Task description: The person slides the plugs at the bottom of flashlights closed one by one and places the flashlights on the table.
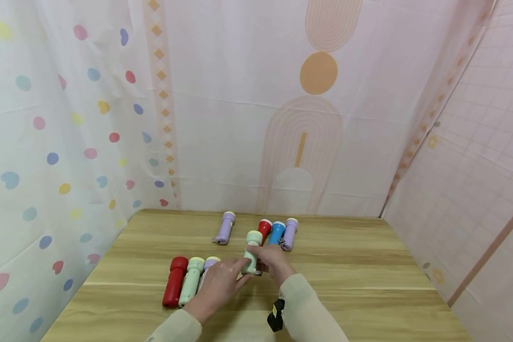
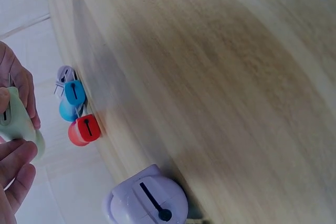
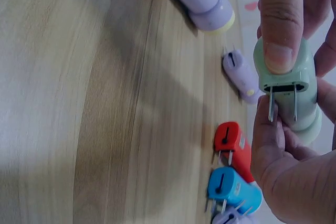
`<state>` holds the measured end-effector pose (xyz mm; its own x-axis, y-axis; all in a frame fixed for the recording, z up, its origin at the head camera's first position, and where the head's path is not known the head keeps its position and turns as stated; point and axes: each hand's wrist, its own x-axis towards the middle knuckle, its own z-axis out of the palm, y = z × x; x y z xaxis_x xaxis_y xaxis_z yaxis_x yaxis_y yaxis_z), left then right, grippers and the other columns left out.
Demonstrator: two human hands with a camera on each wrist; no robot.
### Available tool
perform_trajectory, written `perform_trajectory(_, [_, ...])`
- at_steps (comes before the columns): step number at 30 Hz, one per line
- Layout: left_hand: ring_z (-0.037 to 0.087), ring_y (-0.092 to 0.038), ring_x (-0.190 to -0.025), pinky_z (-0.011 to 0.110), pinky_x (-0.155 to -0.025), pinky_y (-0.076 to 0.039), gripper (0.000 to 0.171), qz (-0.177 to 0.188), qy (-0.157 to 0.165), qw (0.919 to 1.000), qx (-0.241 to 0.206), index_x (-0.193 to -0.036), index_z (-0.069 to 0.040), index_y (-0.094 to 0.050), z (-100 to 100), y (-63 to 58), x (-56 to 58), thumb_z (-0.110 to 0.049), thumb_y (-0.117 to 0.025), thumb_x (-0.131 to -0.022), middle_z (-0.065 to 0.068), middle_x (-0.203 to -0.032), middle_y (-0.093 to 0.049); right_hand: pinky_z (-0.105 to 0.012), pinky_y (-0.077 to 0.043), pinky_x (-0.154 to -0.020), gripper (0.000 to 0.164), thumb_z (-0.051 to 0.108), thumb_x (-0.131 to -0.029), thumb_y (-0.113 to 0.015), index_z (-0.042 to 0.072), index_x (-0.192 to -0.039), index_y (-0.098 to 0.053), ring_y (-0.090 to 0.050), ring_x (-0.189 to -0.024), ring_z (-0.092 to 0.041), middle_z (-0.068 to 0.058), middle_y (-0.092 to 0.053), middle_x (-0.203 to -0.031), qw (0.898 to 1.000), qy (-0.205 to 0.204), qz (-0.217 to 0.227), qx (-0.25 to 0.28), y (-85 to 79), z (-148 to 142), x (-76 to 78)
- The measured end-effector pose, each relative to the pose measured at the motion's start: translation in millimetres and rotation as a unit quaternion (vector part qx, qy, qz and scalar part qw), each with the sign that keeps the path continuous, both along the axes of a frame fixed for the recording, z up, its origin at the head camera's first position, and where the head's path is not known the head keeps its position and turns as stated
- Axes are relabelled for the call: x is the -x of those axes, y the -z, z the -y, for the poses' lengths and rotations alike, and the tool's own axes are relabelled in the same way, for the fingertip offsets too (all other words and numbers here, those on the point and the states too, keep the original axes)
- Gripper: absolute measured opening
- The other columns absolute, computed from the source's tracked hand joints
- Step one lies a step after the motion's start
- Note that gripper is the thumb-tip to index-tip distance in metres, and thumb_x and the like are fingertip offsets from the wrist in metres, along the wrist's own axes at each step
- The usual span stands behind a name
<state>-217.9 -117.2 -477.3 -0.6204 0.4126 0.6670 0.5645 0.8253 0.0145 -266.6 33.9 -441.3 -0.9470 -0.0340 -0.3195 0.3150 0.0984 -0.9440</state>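
Note:
A pale green flashlight [image 1: 251,259] with a cream rim is held over the table between both hands. Two metal plug prongs [image 3: 283,103] stick out from its base end in the right wrist view. My left hand [image 1: 224,280] grips its lower part, the thumb [image 3: 278,51] pressing beside the prongs. The right hand [image 1: 273,260] holds it from the other side with its fingers wrapped round the body. To the left, a red flashlight [image 1: 175,282], another green one [image 1: 191,282] and a purple one [image 1: 211,262] lie side by side, the purple partly hidden by the left hand.
Farther back lies a lone purple flashlight [image 1: 225,229] with its prongs out. Right of it, a red one [image 1: 264,227], a blue one [image 1: 277,232] and a purple one [image 1: 289,235] form a row, also with prongs out. Patterned curtains [image 1: 222,118] hang behind the wooden table [image 1: 346,270].

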Motion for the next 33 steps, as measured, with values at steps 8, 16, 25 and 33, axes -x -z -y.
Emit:
perform_trajectory(8, [0.016, -0.06, -0.056, 0.03, -0.046, -0.045, 0.034, -0.008, 0.003, 1.0, -0.004, -0.099, -0.016, -0.065, 2, 1.8, -1.9, -0.032, -0.085, -0.077, 0.0, -0.07, -0.061, -0.033, -0.056, -0.072, 0.041, 0.026, -0.087, -0.077, -0.008, -0.106, -0.062, -0.067, -0.077, -0.02, -0.013, -0.069, -0.089, 1.0, 0.004, 0.004, -0.006, 0.0, 1, -1.0])
perform_trajectory(16, [0.017, -0.061, -0.059, 0.031, -0.049, -0.046, 0.034, 0.005, 0.004, 0.9999, -0.009, -0.101, -0.015, -0.065, 2, 0.8, -1.8, -0.031, -0.084, -0.078, -0.001, -0.074, -0.063, -0.036, -0.057, -0.075, 0.042, 0.028, -0.088, -0.077, -0.007, -0.106, -0.062, -0.067, -0.078, -0.021, -0.012, -0.069, -0.091, 1.0, 0.007, 0.007, -0.029, -6.7, 2, -4.2])
perform_trajectory(25, [0.015, -0.064, -0.064, 0.031, -0.054, -0.049, 0.033, 0.01, 0.01, 0.9999, -0.009, -0.102, -0.014, -0.065, 5, 0.8, -3.5, -0.029, -0.084, -0.078, 0.0, -0.079, -0.067, -0.038, -0.056, -0.079, 0.043, 0.028, -0.089, -0.076, -0.007, -0.108, -0.061, -0.067, -0.08, -0.022, -0.013, -0.069, -0.092, 0.999, -0.002, 0.012, -0.036, -8.7, 5, -5.8])
perform_trajectory(33, [0.016, -0.068, -0.074, 0.033, -0.061, -0.053, 0.035, 0.01, 0.018, 0.9997, -0.01, -0.105, -0.013, -0.066, 8, 0.9, -4.4, -0.027, -0.084, -0.078, 0.002, -0.09, -0.072, -0.035, -0.057, -0.075, 0.043, 0.027, -0.089, -0.076, -0.008, -0.109, -0.06, -0.068, -0.079, -0.021, -0.013, -0.069, -0.092, 0.999, -0.008, 0.006, -0.036, -10.6, 7, -5.1])
